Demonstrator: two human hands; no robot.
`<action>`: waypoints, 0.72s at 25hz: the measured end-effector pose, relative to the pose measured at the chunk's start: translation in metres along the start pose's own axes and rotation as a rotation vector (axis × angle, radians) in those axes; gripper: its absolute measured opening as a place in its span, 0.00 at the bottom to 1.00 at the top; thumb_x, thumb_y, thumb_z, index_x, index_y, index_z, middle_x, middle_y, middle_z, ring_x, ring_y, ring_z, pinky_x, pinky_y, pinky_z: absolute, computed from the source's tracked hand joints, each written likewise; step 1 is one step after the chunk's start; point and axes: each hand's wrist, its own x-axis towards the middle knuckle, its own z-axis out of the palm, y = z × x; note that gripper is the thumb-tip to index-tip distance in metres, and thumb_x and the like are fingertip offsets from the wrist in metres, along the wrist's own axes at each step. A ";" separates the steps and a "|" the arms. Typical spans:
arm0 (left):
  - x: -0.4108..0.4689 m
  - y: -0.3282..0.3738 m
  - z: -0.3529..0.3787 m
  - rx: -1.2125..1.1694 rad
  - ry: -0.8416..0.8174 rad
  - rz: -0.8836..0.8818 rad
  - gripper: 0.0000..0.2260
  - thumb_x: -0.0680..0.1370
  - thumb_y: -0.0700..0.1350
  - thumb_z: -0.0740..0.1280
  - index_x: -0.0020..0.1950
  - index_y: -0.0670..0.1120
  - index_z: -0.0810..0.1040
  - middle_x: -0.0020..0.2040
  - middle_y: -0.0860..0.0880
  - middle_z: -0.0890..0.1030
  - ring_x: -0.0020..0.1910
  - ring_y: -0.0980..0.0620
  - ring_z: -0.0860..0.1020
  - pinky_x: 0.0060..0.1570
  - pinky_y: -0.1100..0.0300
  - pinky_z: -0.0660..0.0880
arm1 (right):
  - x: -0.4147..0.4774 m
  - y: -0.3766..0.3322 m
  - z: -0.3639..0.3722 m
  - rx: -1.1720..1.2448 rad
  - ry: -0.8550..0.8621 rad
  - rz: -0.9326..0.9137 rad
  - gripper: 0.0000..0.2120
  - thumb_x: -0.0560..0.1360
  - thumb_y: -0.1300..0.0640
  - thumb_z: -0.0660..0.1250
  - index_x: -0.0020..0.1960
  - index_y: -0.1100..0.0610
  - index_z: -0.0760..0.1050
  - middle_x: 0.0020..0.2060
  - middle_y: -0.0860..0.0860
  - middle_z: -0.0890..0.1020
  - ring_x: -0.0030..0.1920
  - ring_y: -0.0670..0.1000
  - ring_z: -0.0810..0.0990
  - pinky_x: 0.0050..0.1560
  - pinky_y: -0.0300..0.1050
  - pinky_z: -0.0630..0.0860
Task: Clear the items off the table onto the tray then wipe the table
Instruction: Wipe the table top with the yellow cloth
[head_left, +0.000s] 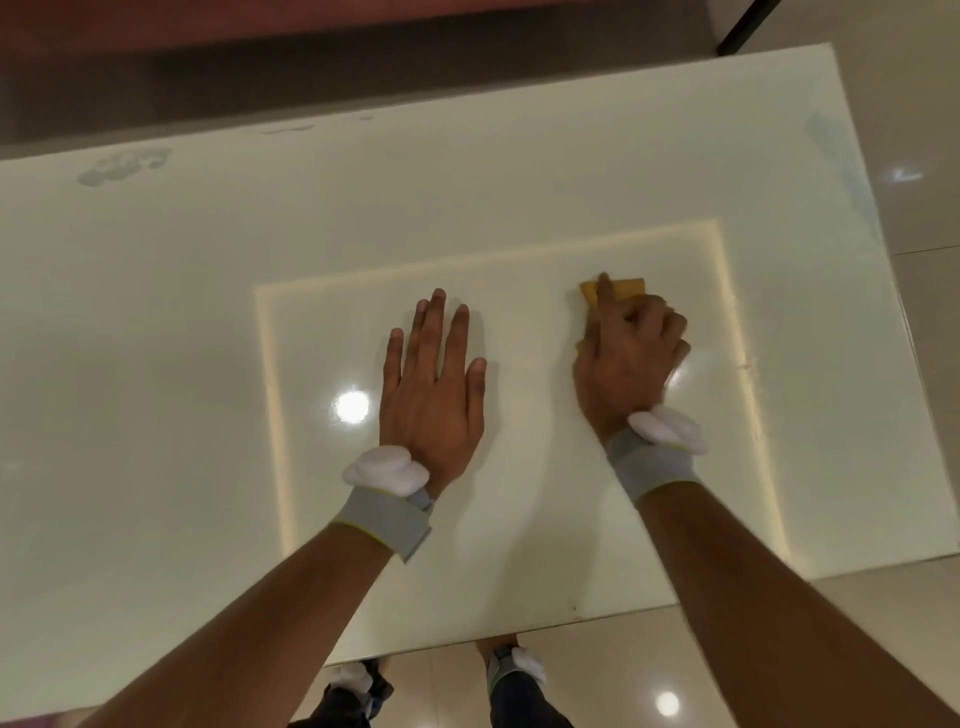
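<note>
White surface (519, 182): left hand (431, 384) flat at centre, cloth (629, 290) at 2 o'clock, smudge (124, 166) at 10.

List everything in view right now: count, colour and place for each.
table: one, glossy white, fills most of the view
wiping cloth: one, yellow-orange, on the table right of centre, mostly hidden under the right hand
smudges: two patches, grey-blue, one near the table's far left edge, one along its far right edge
floor: glossy beige tiles, right of the table and below its near edge
wristbands: two, grey with white pods, one on each wrist
left hand: one, flat on the table near centre, fingers straight
right hand: one, fingers curled over the cloth, pressing it to the table
</note>
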 end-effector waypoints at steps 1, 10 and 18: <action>0.010 -0.002 0.003 -0.002 -0.002 -0.007 0.23 0.83 0.51 0.49 0.77 0.44 0.59 0.78 0.44 0.57 0.77 0.47 0.55 0.75 0.50 0.50 | -0.008 -0.016 0.004 0.039 -0.015 -0.130 0.22 0.74 0.55 0.62 0.68 0.51 0.72 0.50 0.57 0.76 0.48 0.61 0.72 0.45 0.51 0.69; 0.053 -0.011 0.017 0.118 -0.010 0.040 0.24 0.82 0.51 0.49 0.76 0.41 0.60 0.76 0.44 0.61 0.76 0.47 0.58 0.75 0.49 0.51 | 0.032 0.018 -0.003 -0.009 -0.036 -0.019 0.09 0.77 0.55 0.58 0.53 0.58 0.72 0.49 0.58 0.76 0.44 0.61 0.74 0.40 0.50 0.68; 0.063 -0.014 0.006 0.102 0.017 0.015 0.24 0.82 0.51 0.47 0.76 0.42 0.60 0.77 0.45 0.60 0.76 0.47 0.58 0.74 0.50 0.49 | -0.036 0.037 -0.032 0.047 -0.363 -0.765 0.18 0.79 0.48 0.54 0.67 0.50 0.69 0.59 0.51 0.71 0.54 0.56 0.71 0.49 0.49 0.74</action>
